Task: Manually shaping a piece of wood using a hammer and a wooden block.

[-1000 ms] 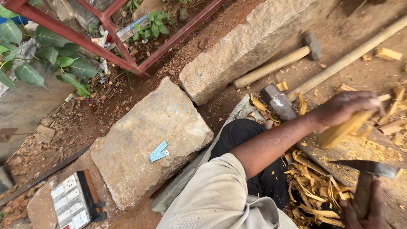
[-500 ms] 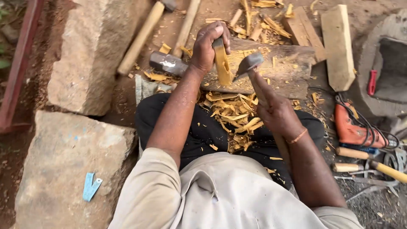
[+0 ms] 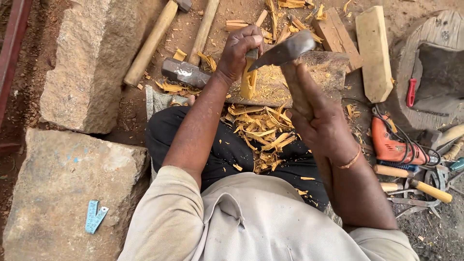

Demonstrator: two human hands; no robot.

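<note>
Far left, a folded blue measuring tape (image 3: 95, 216) lies on a flat grey stone slab (image 3: 63, 188), with a second, taller stone block (image 3: 92, 63) standing just above it. Beside that block rest two long wooden handles (image 3: 150, 41), and a heavy hammer head (image 3: 186, 72) lies on the dirt near the person's left forearm.

The left hand (image 3: 240, 50) is closed around the top of a short yellowish wood piece (image 3: 249, 79), holding it upright on a worn chopping block (image 3: 299, 77). The right hand (image 3: 321, 123) is wrapped tight round the wooden handle of an adze-like blade (image 3: 285, 50), whose dark metal head hangs tilted just beside the left hand's fingers, right at the top of the wood piece. The two hands are near each other but apart, each clamped on its own thing.

Pale wood shavings (image 3: 263, 135) are heaped on the person's dark lap below the block. To the right, a squared timber piece (image 3: 373, 50) lies on the ground, then an orange power drill (image 3: 394, 145) with its cable, and a cluster of wooden-handled tools (image 3: 415, 186) at the far right edge.
</note>
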